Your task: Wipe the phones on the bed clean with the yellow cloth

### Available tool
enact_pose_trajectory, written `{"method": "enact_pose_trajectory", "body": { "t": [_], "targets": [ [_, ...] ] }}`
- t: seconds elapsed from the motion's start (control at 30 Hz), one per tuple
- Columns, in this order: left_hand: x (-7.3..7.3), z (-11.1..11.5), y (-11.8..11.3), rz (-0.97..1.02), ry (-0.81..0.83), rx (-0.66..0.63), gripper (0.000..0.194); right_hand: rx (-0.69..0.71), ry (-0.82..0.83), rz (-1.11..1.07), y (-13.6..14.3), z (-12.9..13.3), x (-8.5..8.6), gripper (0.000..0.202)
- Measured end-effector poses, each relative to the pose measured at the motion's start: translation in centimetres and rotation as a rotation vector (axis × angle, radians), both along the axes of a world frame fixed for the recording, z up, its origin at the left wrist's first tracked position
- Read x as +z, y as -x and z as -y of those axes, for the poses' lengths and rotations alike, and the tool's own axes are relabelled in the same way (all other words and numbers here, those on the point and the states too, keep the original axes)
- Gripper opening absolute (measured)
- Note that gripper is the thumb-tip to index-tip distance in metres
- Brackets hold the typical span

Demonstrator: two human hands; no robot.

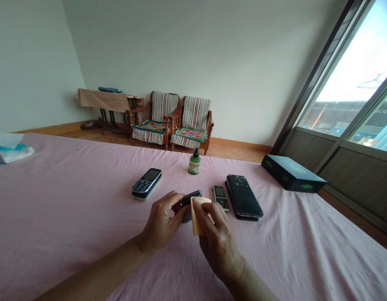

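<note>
My left hand grips a small dark mobile phone, tilted up off the bed cover; its lower part is partly hidden. Closed round a folded pale-yellow cloth, my right hand presses it against the phone's right side. Just beyond the right hand lies a small keypad phone, and beside it a larger black smartphone rests on another flat dark thing. To the left, a dark keypad phone sits on top of another device. A green bottle with a black pump top stands upright farther back.
A pink, wrinkled cloth covers the surface. A black box lies at the back right, and a blue-and-white tissue pack at the left edge. Two wooden chairs and a cloth-covered table stand by the wall.
</note>
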State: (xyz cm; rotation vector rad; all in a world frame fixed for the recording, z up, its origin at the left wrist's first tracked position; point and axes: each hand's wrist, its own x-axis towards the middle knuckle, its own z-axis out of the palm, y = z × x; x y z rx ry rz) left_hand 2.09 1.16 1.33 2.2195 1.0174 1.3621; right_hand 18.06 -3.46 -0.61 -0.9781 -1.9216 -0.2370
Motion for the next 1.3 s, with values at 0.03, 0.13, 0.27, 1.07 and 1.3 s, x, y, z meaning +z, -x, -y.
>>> {"method": "enact_pose_trajectory", "body": {
  "t": [0.03,0.13,0.27,1.07,1.3],
  "targets": [
    [-0.1,-0.1,0.0,0.007,0.007,0.005,0.016,0.001,0.001,-0.001,0.0,0.0,-0.2,0.055],
    [-0.3,-0.4,0.2,0.029,0.025,0.022,0.017,0.001,0.017,-0.008,-0.1,-0.3,-0.5,0.053],
    [-0.3,-0.4,0.2,0.043,0.037,0.029,0.016,0.004,0.066,-0.019,-0.2,-0.3,-0.6,0.053],
    [-1.3,-1.1,1.0,-0.193,-0.274,-0.061,0.032,-0.031,0.161,-0.154,-0.5,-0.4,-0.8,0.046],
    [-1.5,-1.2,1.0,-0.200,-0.281,-0.004,0.024,-0.044,0.185,-0.163,-0.5,-0.5,-0.8,0.045]
  ]
}}
